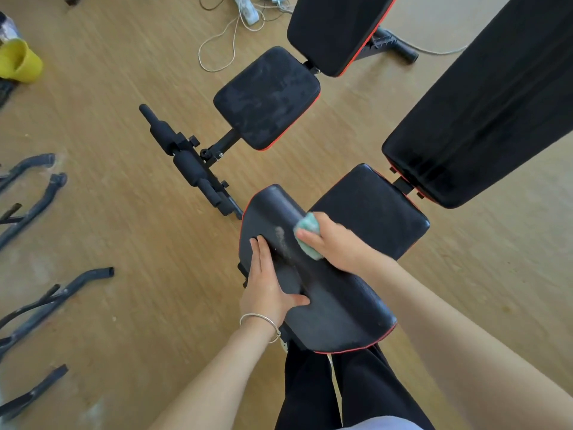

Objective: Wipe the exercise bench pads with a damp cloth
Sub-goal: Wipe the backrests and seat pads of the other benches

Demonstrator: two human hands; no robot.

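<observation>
A black curved bench pad [338, 302] with red piping sits right in front of me, with a dusty grey smear near its middle. My left hand [268, 285] lies flat on the pad's left side, fingers straight. My right hand [333, 240] grips a green cloth [307, 235] and holds it against the pad's upper right part. Beyond it lie a seat pad [372, 212] and a long back pad [483, 110] of the same bench. A second bench further off has a dusty seat pad [266, 99] and a back pad [335, 29].
Black foam rollers [186, 159] on a frame stick out left of the benches. Loose black metal tubes [40, 193] lie on the wooden floor at the left. A yellow cup [20, 62] lies at the far left. A white power strip and cables [245, 10] sit at the top.
</observation>
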